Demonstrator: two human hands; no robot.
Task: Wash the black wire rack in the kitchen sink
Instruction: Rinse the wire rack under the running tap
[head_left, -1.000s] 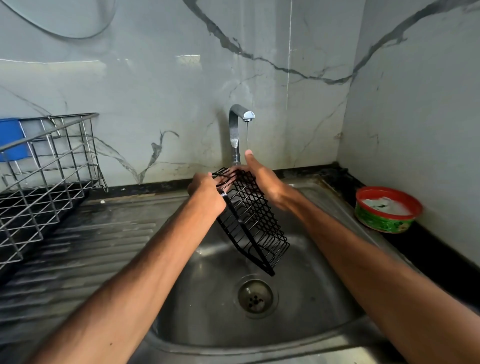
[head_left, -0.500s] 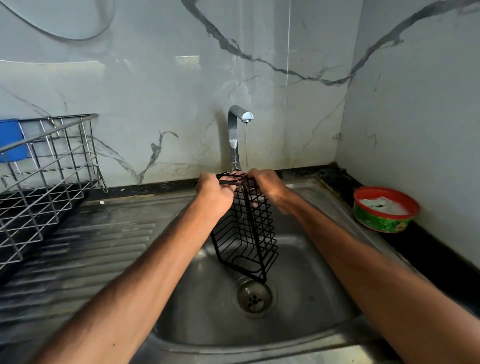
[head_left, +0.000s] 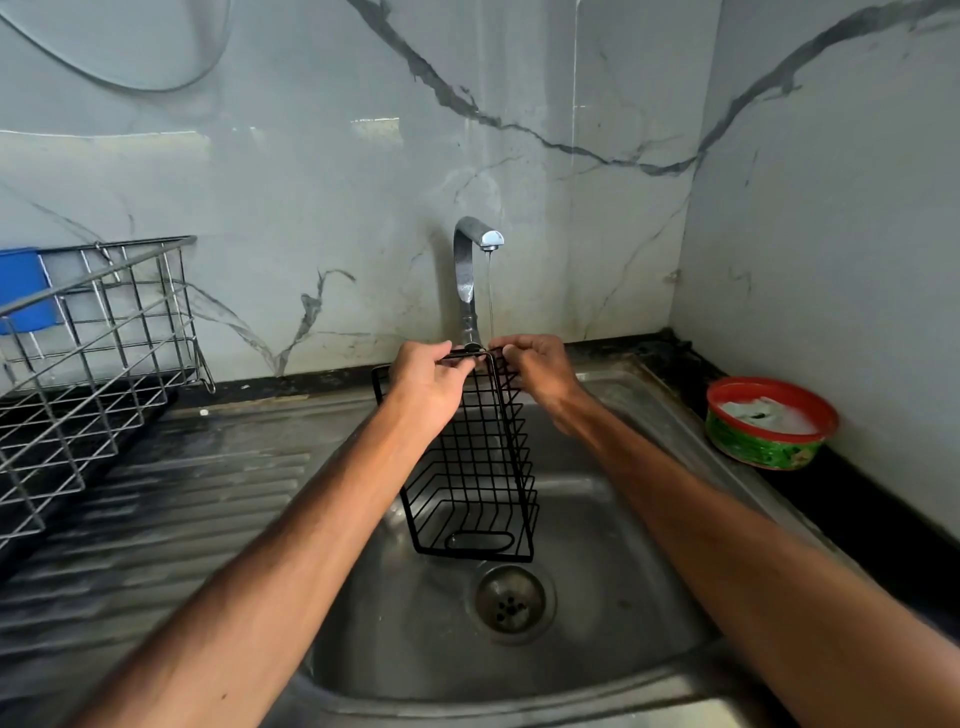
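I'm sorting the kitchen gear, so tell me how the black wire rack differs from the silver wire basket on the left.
The black wire rack is dark-coated; the silver wire basket is bare shiny metal. The rack hangs on end over the sink, held at its top by the left hand and right hand; the basket rests untouched on the counter beside the sink. The rack sits under the running tap; the basket is clear of the water. Both are open grids of wire.

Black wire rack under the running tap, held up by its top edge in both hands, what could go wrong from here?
1. The black wire rack hangs from the left hand and right hand by its top wire only; wet, it may slip and drop onto the drain.
2. The thin stream from the tap lands at the top edge, so lower wires may stay unrinsed.
3. Water may splash toward the red-rimmed bowl.
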